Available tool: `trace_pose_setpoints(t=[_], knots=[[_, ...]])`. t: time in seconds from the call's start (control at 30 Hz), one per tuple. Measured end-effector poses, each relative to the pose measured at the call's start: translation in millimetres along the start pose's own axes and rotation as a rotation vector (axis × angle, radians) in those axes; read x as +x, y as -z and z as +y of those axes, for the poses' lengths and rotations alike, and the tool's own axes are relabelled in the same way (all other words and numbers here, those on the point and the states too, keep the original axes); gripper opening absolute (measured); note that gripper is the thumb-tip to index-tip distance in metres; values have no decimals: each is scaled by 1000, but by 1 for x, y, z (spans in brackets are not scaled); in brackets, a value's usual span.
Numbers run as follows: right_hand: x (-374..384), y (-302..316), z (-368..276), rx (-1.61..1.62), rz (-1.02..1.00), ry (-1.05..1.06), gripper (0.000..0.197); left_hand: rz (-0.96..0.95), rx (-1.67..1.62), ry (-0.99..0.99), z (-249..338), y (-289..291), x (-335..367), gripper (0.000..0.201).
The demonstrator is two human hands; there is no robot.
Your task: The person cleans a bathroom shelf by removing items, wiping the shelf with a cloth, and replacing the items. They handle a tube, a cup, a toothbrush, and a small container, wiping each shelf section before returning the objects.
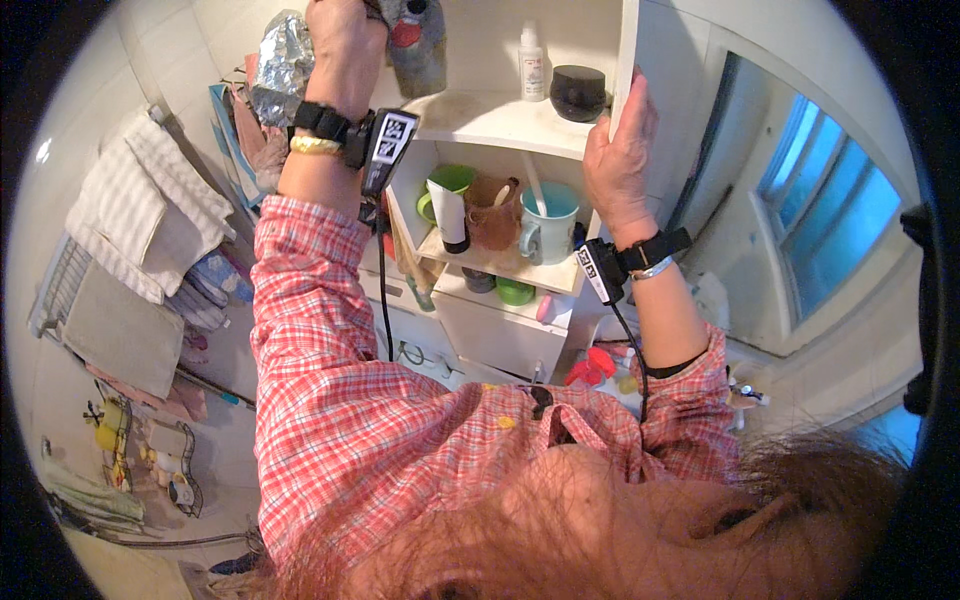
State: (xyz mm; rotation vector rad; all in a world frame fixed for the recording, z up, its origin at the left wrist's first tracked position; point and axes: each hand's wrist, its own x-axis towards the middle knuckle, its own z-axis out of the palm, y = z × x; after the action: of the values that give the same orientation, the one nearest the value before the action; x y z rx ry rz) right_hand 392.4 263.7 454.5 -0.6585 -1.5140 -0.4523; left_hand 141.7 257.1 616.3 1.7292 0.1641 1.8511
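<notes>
At the top of the head view, my left hand (345, 50) is closed, its fingers wrapped round the upper part of a grey cloth (420, 60) with a red and black patch. The cloth hangs in front of the white shelf unit (470, 118), and its top is out of the picture. My right hand (622, 150) lies with fingers stretched out along the unit's right side panel. Close to it on the upper shelf stand a round black jar (578, 93) and a white bottle (531, 65).
The shelf below holds a green cup (452, 180), a white tube (447, 215), a brown cup (493, 225) and a light blue mug (550, 225). Crumpled foil (280, 65) is beside my left wrist. Towels (150, 205) hang at left; a mirror (800, 200) is at right.
</notes>
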Motion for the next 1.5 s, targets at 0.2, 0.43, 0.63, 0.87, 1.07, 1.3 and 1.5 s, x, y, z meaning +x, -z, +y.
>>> trace_pose_setpoints(t=[0.2, 0.43, 0.63, 0.87, 1.07, 1.3, 1.5], knots=[[-2, 0, -1, 8, -6, -29, 74, 329, 186, -290, 43, 35, -10, 23], [0, -1, 2, -14, 22, -16, 76, 172, 155, 98, 3, -1, 10, 19], [-2, -1, 1, -10, 7, -30, 76, 75, 28, 221, -36, -45, 42, 17], [-1, 0, -1, -3, -14, -33, 76, 201, -22, 273, -62, -80, 50, 15], [-1, 2, 1, 30, -22, -34, 75, 244, -83, 290, -72, -101, 44, 15], [-6, 0, 4, 54, -8, -51, 77, 138, -166, 242, -64, -117, 24, 17], [-5, 0, 6, 34, -12, -5, 77, 46, -207, 59, -29, -85, 8, 19]])
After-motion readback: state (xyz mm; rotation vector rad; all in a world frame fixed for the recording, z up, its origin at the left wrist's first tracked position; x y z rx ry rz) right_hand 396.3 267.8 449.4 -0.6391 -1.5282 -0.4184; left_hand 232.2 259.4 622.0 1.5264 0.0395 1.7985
